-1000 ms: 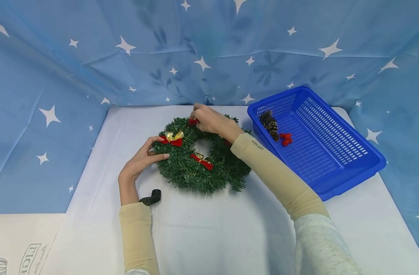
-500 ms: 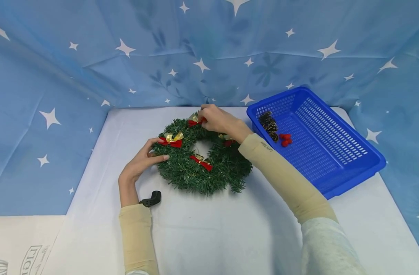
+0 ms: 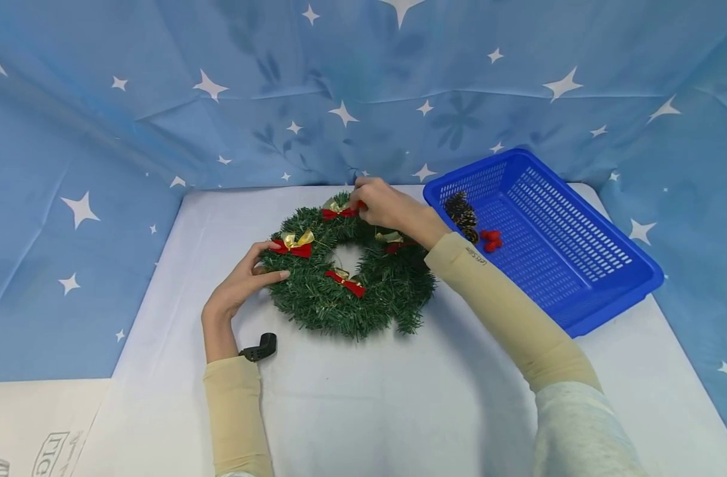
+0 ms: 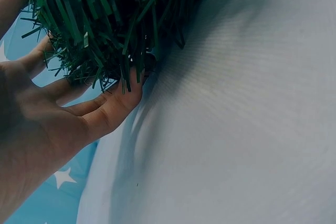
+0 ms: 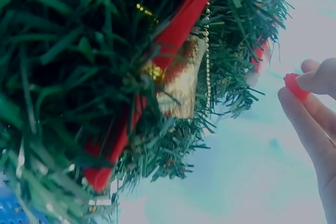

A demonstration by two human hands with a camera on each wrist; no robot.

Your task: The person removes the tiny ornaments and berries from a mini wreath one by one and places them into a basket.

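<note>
A green artificial wreath [image 3: 339, 315] lies on the white-covered table, trimmed with several red bows carrying gold ribbon. My left hand [image 3: 234, 285] grips its left edge, with fingers by the left bow [image 3: 294, 246] and the thumb apart from them on the greenery. In the left wrist view, fingertips of the left hand [image 4: 68, 103] disappear under the strands. Over the wreath's far side, my right hand [image 3: 387, 207] pinches a small bumpy red piece, like a berry [image 5: 295, 85], between thumb and fingers. Just left of it sits the far bow [image 3: 337, 212].
A blue plastic basket [image 3: 614, 295] stands at the right, close to my right forearm. Inside lie pine cones [image 3: 460, 212] and red berry-like pieces [image 3: 491, 240]. A black wrist camera [image 3: 262, 347] sits on my left wrist. A starry blue curtain [image 3: 250, 126] surrounds the table.
My right hand has shifted rightward along the wreath's far side, off the far bow, which now shows fully. The left hand keeps its hold on the wreath. The head view has shifted slightly.
</note>
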